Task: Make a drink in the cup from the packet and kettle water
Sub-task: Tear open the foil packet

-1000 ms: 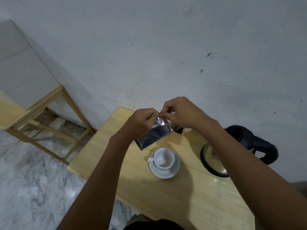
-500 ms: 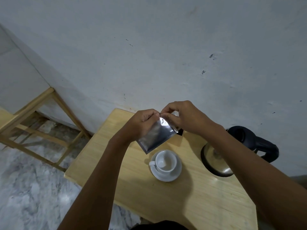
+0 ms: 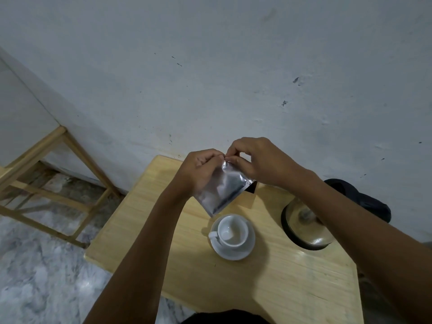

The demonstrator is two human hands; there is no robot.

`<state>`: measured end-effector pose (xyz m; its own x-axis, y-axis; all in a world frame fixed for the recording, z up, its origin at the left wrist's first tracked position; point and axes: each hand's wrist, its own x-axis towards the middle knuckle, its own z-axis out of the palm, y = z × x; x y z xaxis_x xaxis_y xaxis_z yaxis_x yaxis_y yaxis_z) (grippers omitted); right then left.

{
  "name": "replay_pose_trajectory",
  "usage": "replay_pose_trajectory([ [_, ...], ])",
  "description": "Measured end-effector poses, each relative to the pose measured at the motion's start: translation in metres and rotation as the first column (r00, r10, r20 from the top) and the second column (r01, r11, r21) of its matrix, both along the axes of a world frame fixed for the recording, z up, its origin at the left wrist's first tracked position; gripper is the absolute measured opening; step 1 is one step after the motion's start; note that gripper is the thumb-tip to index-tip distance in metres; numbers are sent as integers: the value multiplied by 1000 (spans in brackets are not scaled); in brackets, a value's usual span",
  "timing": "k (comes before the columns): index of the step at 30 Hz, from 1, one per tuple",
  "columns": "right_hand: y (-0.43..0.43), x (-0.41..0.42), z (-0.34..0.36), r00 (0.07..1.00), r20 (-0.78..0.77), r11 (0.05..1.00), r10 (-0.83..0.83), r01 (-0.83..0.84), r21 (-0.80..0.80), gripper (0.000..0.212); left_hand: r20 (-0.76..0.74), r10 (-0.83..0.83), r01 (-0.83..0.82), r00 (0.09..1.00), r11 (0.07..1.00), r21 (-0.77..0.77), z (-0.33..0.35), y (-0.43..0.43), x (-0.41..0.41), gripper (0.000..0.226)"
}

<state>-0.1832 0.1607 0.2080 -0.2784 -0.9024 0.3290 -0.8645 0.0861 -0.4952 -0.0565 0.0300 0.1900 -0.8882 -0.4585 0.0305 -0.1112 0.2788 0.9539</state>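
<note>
A silver foil packet [image 3: 223, 189] hangs in the air above the table, held at its top edge by both hands. My left hand [image 3: 198, 170] pinches the top left corner and my right hand [image 3: 254, 160] pinches the top right, thumbs almost touching. Just below the packet, a white cup [image 3: 232, 232] sits empty on a white saucer [image 3: 247, 250]. To the right stands a kettle [image 3: 306, 226] with a metal lid and a black handle, partly hidden behind my right forearm.
The small wooden table [image 3: 268, 284] stands against a pale wall. A dark box [image 3: 251, 191] sits behind the packet. A wooden frame stool [image 3: 56, 160] stands at the left on a marble floor [image 3: 42, 277].
Both hands have stayed on the packet's top edge and shifted slightly right and down in view. The packet now hangs steeper, its lower corner nearer the cup.
</note>
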Motion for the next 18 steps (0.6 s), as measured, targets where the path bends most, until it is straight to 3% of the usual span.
replay_pose_trajectory([
  [4, -2, 2, -8, 981, -190, 986, -24, -9, -167, 8, 44, 23, -32, 999, 973, 226, 0, 2, -1, 28],
  [7, -4, -2, -13, 951, -305, 977, -45, -22, -212, 7, 63, -27, 14, 998, 980, 198, 0, -2, -5, 32],
  [9, -4, -4, -12, 974, -225, 982, -24, -19, -189, 6, 71, -47, 39, 996, 994, 102, 1, -6, -6, 34],
  [13, -4, -9, 5, 982, 167, 996, -84, 90, -27, 9, 33, -103, 107, 994, 983, -151, 1, -13, -6, 30],
  [18, -5, -12, 11, 974, 185, 983, -130, 103, 152, 8, 46, -95, 104, 994, 968, -230, -5, -11, -11, 24],
])
